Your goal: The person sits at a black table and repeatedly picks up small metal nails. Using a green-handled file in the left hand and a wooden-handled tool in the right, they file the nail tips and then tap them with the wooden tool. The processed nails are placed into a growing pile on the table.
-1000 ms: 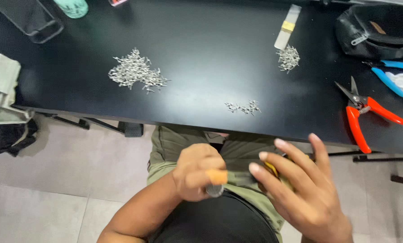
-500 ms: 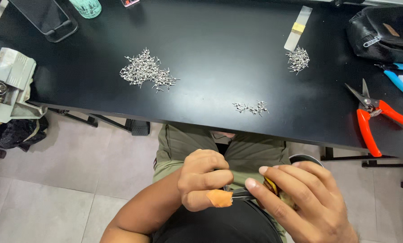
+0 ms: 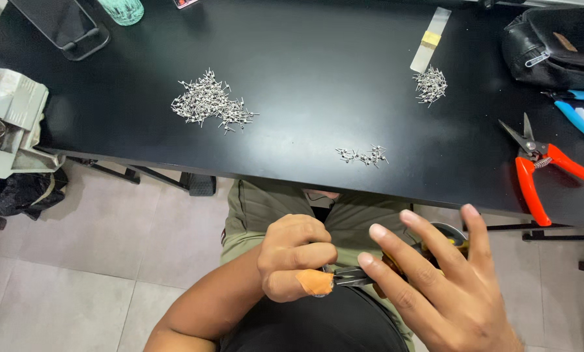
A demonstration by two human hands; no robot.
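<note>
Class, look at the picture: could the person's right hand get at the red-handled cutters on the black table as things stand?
Probably yes. The red-handled cutters lie in the open on the table, nothing on them. But the right hand is down over the lap with a small tool, so it would have to let go first.

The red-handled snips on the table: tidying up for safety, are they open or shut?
Open: the red-handled snips lie with blades parted and handles spread on the black table.

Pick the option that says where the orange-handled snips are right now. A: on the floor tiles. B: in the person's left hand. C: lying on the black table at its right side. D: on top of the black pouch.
C: the orange-handled snips lie flat on the black table at its right side, away from both hands and below the black pouch.
</note>
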